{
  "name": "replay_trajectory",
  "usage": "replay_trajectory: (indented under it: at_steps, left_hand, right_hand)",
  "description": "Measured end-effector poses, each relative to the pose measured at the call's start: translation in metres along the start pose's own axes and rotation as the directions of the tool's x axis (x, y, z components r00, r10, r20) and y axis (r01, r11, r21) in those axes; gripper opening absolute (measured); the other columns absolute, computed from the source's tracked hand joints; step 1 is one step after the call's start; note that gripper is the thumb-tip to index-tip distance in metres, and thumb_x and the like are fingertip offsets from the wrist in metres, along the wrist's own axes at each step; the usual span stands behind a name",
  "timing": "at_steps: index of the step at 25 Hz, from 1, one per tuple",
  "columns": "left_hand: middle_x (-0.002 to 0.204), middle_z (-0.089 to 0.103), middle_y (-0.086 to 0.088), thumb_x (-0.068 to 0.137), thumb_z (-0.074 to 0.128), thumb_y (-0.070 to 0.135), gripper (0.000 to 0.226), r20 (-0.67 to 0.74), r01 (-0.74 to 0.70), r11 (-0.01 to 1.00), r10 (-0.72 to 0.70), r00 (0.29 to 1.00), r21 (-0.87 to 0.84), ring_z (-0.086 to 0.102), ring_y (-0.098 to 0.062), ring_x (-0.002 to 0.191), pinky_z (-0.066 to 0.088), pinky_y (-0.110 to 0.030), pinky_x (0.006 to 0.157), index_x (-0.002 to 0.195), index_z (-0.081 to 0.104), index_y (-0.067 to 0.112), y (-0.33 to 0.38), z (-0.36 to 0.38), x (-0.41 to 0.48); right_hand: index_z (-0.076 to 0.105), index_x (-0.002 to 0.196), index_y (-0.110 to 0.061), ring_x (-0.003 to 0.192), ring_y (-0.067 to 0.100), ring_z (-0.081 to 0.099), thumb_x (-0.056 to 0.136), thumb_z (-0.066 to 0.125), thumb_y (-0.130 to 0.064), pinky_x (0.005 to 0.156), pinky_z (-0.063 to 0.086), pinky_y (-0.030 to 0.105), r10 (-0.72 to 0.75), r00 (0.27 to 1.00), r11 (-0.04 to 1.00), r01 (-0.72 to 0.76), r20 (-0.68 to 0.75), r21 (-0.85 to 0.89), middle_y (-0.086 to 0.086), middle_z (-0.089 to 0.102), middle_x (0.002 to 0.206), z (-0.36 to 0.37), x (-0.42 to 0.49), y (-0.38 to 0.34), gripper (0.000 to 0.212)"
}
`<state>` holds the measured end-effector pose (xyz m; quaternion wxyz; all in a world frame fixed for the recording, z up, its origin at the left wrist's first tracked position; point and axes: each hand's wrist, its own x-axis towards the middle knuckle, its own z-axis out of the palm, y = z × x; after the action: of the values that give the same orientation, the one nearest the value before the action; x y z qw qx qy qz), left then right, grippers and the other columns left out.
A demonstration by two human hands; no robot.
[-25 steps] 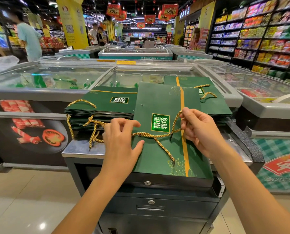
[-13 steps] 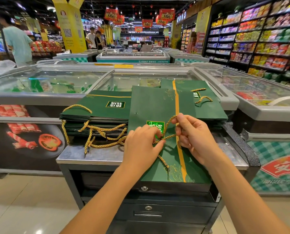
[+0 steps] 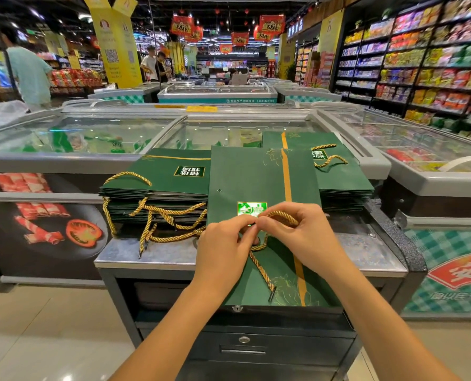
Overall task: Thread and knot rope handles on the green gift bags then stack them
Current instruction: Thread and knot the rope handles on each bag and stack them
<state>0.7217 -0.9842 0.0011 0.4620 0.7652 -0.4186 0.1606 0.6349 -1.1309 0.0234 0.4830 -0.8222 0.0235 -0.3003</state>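
Both hands are clenched on one gold twisted rope point(image 3: 259, 266) right over the middle of a green gift bag point(image 3: 256, 177). The left hand point(image 3: 223, 248) has its fingers curled in and pinches the cord at its fingertips. The right hand point(image 3: 300, 237) meets it fingertip to fingertip, also pinching, with a loop of the rope arching over its knuckles. Below the hands the rope's loose tail runs down across the bag to a dark tipped end near the bag's near edge.

That bag lies flat on a metal cabinet top point(image 3: 135, 254), its near end over the front edge, its white-and-green label half hidden by the fingers. One small punched hole point(image 3: 219, 190) shows on its left side.

There are two stacks of flat green bags. The left stack point(image 3: 160, 185) touches the working bag's left edge. The right stack point(image 3: 344, 182) sits partly under its far right corner, and its top bag has a gold handle point(image 3: 329, 158) showing. A tangle of loose gold ropes point(image 3: 171, 215) hangs off the left stack's front, too knotted together to count.

Glass-topped freezer chests point(image 3: 91, 133) stand behind.
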Motion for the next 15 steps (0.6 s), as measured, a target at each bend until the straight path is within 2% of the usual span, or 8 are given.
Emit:
replay_trajectory:
  at_steps: [2,4,7,8,10,12,15]
  left_hand:
    - [0.078,0.068,0.014,0.092,0.069,0.031,0.017,-0.004,-0.037,0.999,0.037,0.999,0.033,0.06,-0.001,0.072,0.052,-0.033,0.066,0.106,0.075,0.024,-0.001,-0.002,0.0]
    - [0.089,0.062,0.01,0.085,0.077,0.031,0.025,-0.076,-0.025,0.989,0.037,0.996,0.144,0.051,-0.008,0.083,0.045,-0.031,0.074,0.108,0.072,0.022,-0.008,-0.007,0.003]
    - [0.11,0.053,0.001,0.078,0.081,0.034,0.054,-0.162,0.134,0.968,-0.1,0.982,0.213,0.048,-0.019,0.103,0.043,-0.037,0.091,0.127,0.063,0.02,-0.027,-0.019,0.012]
    - [0.114,0.049,0.0,0.078,0.081,0.034,0.063,-0.153,0.181,0.968,-0.155,0.976,0.172,0.049,-0.02,0.106,0.044,-0.037,0.095,0.134,0.058,0.017,-0.03,-0.021,0.013]
    - [0.116,0.045,0.0,0.079,0.081,0.032,0.073,-0.134,0.237,0.97,-0.227,0.965,0.06,0.051,-0.017,0.105,0.044,-0.027,0.096,0.143,0.051,0.014,-0.03,-0.023,0.01]
    - [0.114,0.046,0.003,0.08,0.081,0.029,0.071,-0.151,0.231,0.973,-0.23,0.961,-0.01,0.054,-0.014,0.096,0.046,-0.019,0.088,0.143,0.05,0.017,-0.028,-0.022,0.005]
    - [0.113,0.055,0.006,0.08,0.082,0.02,0.058,-0.155,0.255,0.95,-0.283,0.946,-0.179,0.061,-0.009,0.089,0.054,-0.024,0.077,0.133,0.058,0.025,-0.03,-0.026,0.001]
  right_hand:
    - [0.078,0.093,-0.016,0.079,0.009,0.071,0.09,0.077,-0.022,0.073,0.055,0.021,-0.003,1.0,1.0,0.003,-0.012,-0.03,-0.006,0.076,0.081,0.0,-0.002,0.002,0.007]
    - [0.076,0.094,-0.018,0.08,0.01,0.071,0.093,0.074,-0.021,0.075,0.057,0.025,0.002,1.0,0.998,-0.003,-0.022,-0.057,-0.005,0.075,0.081,0.001,-0.005,0.004,0.004]
    - [0.07,0.096,-0.016,0.082,0.01,0.072,0.097,0.068,-0.022,0.078,0.058,0.029,0.018,0.999,0.999,-0.019,-0.039,-0.037,-0.003,0.076,0.081,0.004,-0.009,0.005,0.006]
    - [0.069,0.096,-0.016,0.081,0.01,0.072,0.098,0.067,-0.022,0.077,0.058,0.031,0.014,0.999,0.999,-0.016,-0.045,-0.042,-0.004,0.076,0.08,0.005,-0.01,0.005,0.006]
    - [0.067,0.095,-0.018,0.078,0.009,0.071,0.098,0.066,-0.024,0.073,0.058,0.032,-0.014,0.998,0.997,0.009,-0.064,-0.079,-0.004,0.075,0.079,0.007,-0.009,0.004,0.007]
    - [0.065,0.094,-0.019,0.074,0.011,0.07,0.098,0.066,-0.025,0.069,0.057,0.036,-0.059,0.994,0.988,0.045,-0.091,-0.146,-0.004,0.074,0.077,0.01,-0.006,0.003,0.008]
    - [0.065,0.093,-0.02,0.073,0.018,0.069,0.098,0.066,-0.024,0.068,0.055,0.042,-0.11,0.99,0.978,0.091,-0.092,-0.19,-0.002,0.071,0.076,0.02,0.0,0.001,0.007]
